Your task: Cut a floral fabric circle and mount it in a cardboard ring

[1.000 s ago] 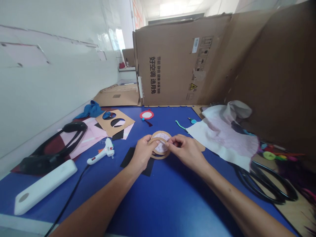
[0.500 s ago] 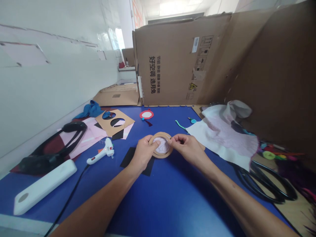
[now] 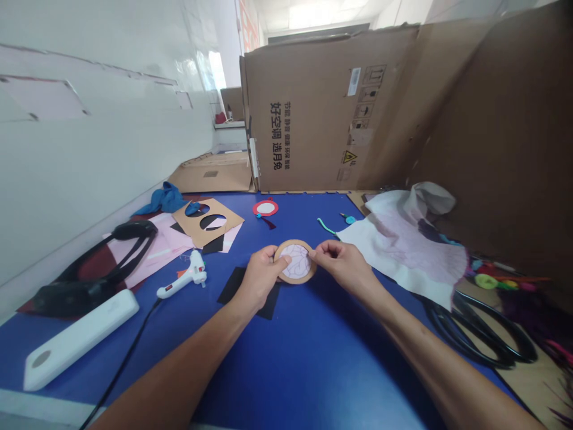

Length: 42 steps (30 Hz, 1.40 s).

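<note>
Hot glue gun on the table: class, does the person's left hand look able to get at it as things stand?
Probably yes. The left hand is close to the hot glue gun, with only the blue tabletop and a black paper sheet between them, though it would first have to let go of the cardboard ring.

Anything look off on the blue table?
Only the white-and-pink sheet on the right: it lies rumpled, with its far corner bunched up against the cardboard panel. Nothing else stands out.

White hot glue gun [image 3: 182, 276], cardboard stencil with round holes [image 3: 188, 216], stained white cloth [image 3: 403, 251], blue tabletop [image 3: 313, 370]
</note>
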Each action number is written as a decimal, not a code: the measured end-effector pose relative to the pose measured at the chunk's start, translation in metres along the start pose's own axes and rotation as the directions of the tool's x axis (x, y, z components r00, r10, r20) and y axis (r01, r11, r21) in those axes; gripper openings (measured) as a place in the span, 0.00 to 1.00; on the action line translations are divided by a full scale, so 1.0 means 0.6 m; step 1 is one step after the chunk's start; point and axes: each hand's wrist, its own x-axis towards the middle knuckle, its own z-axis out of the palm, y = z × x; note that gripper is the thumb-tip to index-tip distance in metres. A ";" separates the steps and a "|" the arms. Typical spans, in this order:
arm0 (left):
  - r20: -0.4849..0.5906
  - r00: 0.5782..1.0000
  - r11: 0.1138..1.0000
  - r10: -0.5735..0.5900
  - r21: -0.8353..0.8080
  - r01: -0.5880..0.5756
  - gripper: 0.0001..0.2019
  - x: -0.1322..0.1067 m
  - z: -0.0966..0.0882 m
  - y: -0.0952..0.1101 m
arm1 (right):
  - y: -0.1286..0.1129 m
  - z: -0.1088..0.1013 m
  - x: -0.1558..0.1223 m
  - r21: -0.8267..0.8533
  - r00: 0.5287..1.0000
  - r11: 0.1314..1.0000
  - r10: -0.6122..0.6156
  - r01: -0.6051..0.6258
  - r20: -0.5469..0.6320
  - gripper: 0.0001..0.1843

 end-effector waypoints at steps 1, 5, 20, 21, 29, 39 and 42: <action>0.001 1.000 1.000 -0.003 -0.005 0.003 0.13 0.000 0.000 0.001 | 0.001 0.000 0.000 -0.008 1.000 1.000 -0.006 0.006 -0.003 0.21; 0.011 1.000 1.000 -0.021 -0.012 0.021 0.14 -0.001 0.002 0.004 | 0.002 -0.001 -0.001 -0.030 1.000 0.999 -0.020 0.020 -0.009 0.20; 0.033 0.999 0.999 -0.028 -0.016 0.028 0.14 -0.002 -0.001 0.008 | 0.014 0.000 0.006 0.234 0.985 0.971 0.000 -0.041 0.173 0.25; 0.035 0.999 0.999 -0.030 -0.017 0.031 0.14 -0.003 -0.001 0.008 | 0.014 0.001 0.006 0.236 0.984 0.971 -0.001 -0.041 0.178 0.25; 0.043 0.999 1.000 -0.022 -0.013 0.023 0.13 -0.002 0.000 0.007 | 0.016 -0.001 0.006 0.215 0.981 0.976 -0.003 -0.039 0.192 0.25; 0.052 0.998 1.000 -0.028 0.008 0.028 0.14 -0.001 -0.003 0.008 | 0.018 -0.001 0.006 0.199 0.979 0.979 -0.008 -0.033 0.202 0.25; 0.058 0.998 1.000 -0.030 0.007 0.029 0.15 -0.001 -0.004 0.008 | 0.015 -0.001 0.006 0.201 0.978 0.978 0.007 -0.050 0.206 0.25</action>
